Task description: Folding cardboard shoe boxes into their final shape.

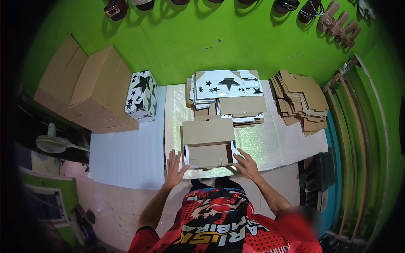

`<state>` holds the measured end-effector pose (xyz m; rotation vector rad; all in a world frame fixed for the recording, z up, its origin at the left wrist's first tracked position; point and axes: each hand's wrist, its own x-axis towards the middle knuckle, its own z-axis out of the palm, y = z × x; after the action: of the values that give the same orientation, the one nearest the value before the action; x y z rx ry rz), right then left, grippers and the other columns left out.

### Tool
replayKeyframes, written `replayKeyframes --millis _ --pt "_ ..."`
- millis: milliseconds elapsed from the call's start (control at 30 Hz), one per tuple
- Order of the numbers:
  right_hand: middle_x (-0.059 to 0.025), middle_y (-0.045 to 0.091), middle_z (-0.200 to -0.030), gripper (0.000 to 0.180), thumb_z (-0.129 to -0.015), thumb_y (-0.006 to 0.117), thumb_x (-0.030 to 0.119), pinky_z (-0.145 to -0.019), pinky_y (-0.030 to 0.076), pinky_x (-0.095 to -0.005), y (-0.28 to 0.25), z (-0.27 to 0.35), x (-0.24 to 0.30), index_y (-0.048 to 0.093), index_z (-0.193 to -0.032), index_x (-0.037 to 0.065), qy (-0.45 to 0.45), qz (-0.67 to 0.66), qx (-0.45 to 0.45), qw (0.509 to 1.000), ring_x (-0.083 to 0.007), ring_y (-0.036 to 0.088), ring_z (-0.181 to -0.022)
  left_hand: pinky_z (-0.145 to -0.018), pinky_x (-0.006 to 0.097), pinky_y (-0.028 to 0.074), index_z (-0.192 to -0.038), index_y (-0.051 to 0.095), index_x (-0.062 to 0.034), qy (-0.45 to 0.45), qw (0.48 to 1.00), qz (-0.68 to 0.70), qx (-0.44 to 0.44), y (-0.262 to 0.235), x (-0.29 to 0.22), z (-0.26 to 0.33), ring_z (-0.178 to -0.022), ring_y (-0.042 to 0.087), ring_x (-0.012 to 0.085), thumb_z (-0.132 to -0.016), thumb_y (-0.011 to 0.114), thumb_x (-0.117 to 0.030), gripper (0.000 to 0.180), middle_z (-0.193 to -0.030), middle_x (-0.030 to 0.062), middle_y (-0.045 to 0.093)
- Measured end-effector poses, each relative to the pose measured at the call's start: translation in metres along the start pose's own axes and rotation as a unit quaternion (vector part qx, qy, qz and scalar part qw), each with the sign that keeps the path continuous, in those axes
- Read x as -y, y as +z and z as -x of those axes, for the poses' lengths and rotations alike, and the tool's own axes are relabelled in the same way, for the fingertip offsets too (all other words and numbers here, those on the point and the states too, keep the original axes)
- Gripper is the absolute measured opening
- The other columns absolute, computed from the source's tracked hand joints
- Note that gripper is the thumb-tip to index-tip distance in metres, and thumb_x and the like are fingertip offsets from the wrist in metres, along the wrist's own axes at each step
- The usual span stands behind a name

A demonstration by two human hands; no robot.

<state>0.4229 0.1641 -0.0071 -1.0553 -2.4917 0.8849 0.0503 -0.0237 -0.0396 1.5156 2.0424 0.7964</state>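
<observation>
A flat brown cardboard box blank (208, 143) lies on the glittery sheet (261, 143) in front of me, its inner brown side up and white edges showing. My left hand (174, 166) rests with spread fingers at the blank's lower left corner. My right hand (246, 164) presses on its lower right flap. Behind it sits a pile of flat white blanks with black stars (225, 90).
A folded white box with black stars (141, 96) stands at the left beside stacked brown cartons (95, 90). A heap of brown cardboard pieces (300, 101) lies at the right. Sandals (337, 23) line the green floor at the top. A white mat (126, 154) lies left.
</observation>
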Motion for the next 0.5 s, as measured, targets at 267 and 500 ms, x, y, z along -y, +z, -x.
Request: replayKeyframes --millis 267,500 --pt "-0.0204 0.045 -0.16 0.09 -0.089 0.085 0.043 -0.12 0.041 -0.0443 0.02 -0.01 -0.013 0.042 -0.161 0.008 0.126 -0.224 -0.052 0.965 -0.0349 0.049 -0.143 -0.127 0.066 0.0 -0.171 0.008 -0.0129 -0.099 0.993 0.049 0.043 0.004 -0.003 -0.005 -0.165 -0.002 0.0365 -0.102 0.064 -0.053 0.098 -0.178 0.0198 0.001" --pt "-0.0137 0.039 -0.168 0.097 -0.084 0.085 0.027 -0.125 0.034 -0.0422 -0.004 -0.052 -0.02 0.036 -0.166 0.013 0.214 -0.346 0.03 0.913 -0.0304 0.039 -0.153 -0.126 0.066 -0.004 -0.172 0.009 -0.0135 -0.061 0.997 0.037 0.03 -0.009 0.004 -0.03 -0.165 -0.003 0.0346 -0.095 0.072 -0.055 0.108 -0.178 0.0178 0.002"
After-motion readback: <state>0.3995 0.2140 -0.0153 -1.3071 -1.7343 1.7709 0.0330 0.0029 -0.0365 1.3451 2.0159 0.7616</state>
